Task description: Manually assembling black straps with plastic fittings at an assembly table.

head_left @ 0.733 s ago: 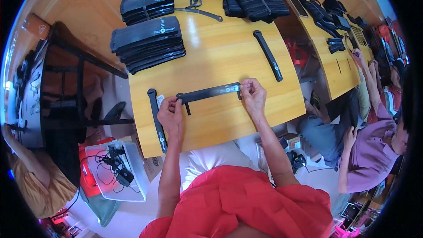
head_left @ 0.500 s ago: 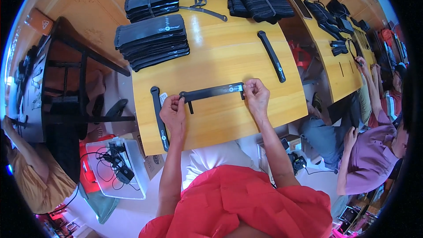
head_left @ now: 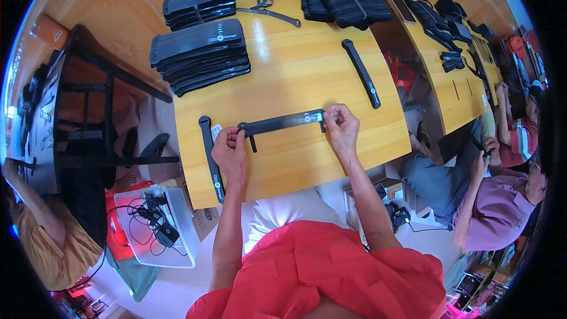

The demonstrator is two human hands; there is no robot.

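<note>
A flat black strap (head_left: 280,123) with a rounded end and white print is stretched sideways above the table's near half. My left hand (head_left: 229,152) pinches its rounded left end between thumb and fingers. At the other end, my right hand (head_left: 342,133) is closed on the printed part. Two short dark marks, slots or strips, show just below the strap; I cannot tell which. Left of my left hand lies a second black strap (head_left: 211,156), beside a small white label. A third black strap (head_left: 362,76) lies slantwise beyond my right hand.
The yellow wooden table (head_left: 295,171) bears a tall stack of black straps (head_left: 201,53), a banded bundle (head_left: 199,5) and a dark heap (head_left: 345,3). A clear bin (head_left: 186,230) with cables stands at lower left. Co-workers sit on both sides, near a second table (head_left: 458,109).
My hands keep the same hold on the strap, and the view has shifted slightly. At right, the purple-sleeved co-worker's raised hand has come down off the side table toward the lap.
</note>
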